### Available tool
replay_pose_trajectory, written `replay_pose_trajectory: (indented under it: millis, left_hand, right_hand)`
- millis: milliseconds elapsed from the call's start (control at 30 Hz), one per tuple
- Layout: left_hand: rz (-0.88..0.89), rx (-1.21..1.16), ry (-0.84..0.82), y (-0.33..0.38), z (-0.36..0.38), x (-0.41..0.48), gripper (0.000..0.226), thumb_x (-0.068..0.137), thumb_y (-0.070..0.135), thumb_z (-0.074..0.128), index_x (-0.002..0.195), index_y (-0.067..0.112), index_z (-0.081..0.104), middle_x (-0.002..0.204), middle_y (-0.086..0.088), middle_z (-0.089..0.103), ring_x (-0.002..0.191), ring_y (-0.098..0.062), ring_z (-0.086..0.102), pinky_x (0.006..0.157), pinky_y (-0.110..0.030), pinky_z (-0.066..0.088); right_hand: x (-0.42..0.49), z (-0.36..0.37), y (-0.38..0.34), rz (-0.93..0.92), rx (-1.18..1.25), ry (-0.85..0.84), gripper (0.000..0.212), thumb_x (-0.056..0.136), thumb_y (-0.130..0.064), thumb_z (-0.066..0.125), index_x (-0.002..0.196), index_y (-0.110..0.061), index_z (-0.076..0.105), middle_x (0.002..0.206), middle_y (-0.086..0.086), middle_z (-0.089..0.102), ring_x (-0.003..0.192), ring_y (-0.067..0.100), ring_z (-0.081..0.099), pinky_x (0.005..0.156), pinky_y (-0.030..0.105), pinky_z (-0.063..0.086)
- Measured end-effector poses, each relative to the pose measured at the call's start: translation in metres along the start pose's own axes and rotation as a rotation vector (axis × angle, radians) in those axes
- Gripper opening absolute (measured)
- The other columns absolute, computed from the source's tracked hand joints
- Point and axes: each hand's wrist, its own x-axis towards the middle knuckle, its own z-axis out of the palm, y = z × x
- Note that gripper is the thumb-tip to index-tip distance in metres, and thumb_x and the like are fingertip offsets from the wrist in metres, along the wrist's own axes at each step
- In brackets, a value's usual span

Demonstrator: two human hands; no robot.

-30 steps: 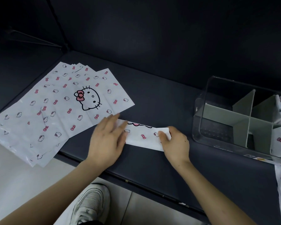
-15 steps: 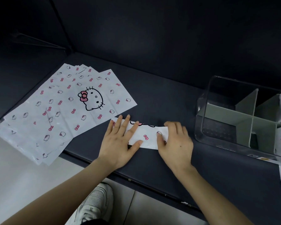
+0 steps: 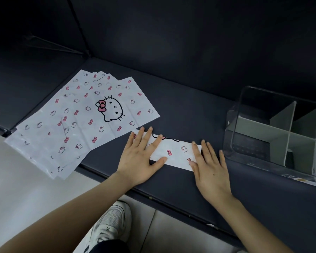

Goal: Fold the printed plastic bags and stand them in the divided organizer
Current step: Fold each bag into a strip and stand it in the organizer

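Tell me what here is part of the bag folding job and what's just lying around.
Job: white folded printed plastic strip under left hand and right hand; fanned stack of flat printed bags; clear divided organizer.
Lying about: white sneaker; thin metal rod.

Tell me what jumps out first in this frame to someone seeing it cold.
Both hands pressed flat on a folded bag strip at the front of the dark table: left hand on its left end, right hand on its right end. To the left, a fanned stack of printed bags overhangs the table edge. At right stands the clear divided organizer, folded bags already showing at its far right.
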Motion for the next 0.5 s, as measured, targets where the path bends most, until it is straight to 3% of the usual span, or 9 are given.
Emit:
replay_pose_trajectory:
  millis: [100,200,267,367,500]
  left_hand:
    - [0.080,0.022,-0.030,-0.008,0.000,0.004,0.083,0.083,0.076,-0.008,0.152,0.034,0.011,0.161,-0.003,0.005,0.148,-0.024,-0.001,0.119,-0.039,-0.005]
    - [0.174,0.029,-0.028,-0.016,-0.002,0.011,0.078,0.087,0.074,-0.002,0.151,0.033,0.013,0.160,-0.004,0.010,0.148,-0.023,0.002,0.118,-0.038,-0.002]
    - [0.222,0.035,-0.055,-0.021,-0.002,0.014,0.073,0.089,0.073,0.003,0.150,0.033,0.011,0.160,-0.003,0.009,0.148,-0.022,0.002,0.118,-0.038,-0.002]
    - [0.307,0.039,-0.066,-0.027,-0.002,0.022,0.071,0.091,0.072,0.007,0.150,0.032,0.008,0.160,-0.003,0.008,0.148,-0.022,0.001,0.118,-0.040,0.000]
    - [0.436,0.040,-0.114,-0.033,-0.007,0.034,0.072,0.091,0.073,0.005,0.150,0.033,0.009,0.160,-0.004,0.005,0.148,-0.021,-0.005,0.118,-0.036,-0.006]
  right_hand:
    - [0.002,-0.007,-0.001,0.014,0.135,0.127,0.056,0.092,-0.043,0.040,0.133,-0.005,0.050,0.114,0.012,0.065,0.098,0.033,0.062,0.083,0.045,0.052]
    - [0.011,-0.019,0.000,0.098,0.301,0.114,0.062,0.082,-0.026,0.070,0.136,-0.004,0.049,0.115,0.011,0.059,0.099,0.030,0.057,0.086,0.039,0.049]
    - [0.019,-0.028,-0.001,0.183,0.421,-0.019,0.064,0.081,-0.022,0.072,0.139,-0.011,0.047,0.119,0.006,0.056,0.107,0.025,0.055,0.089,0.028,0.040]
    - [0.022,-0.036,-0.005,0.271,0.429,-0.168,0.049,0.084,-0.026,0.067,0.130,-0.017,0.053,0.105,-0.003,0.062,0.100,0.017,0.058,0.074,0.024,0.035]
    - [0.017,-0.040,-0.010,0.290,0.382,-0.287,0.013,0.084,-0.028,0.062,0.096,-0.023,0.063,0.084,-0.014,0.062,0.089,0.014,0.060,0.060,0.025,0.035]
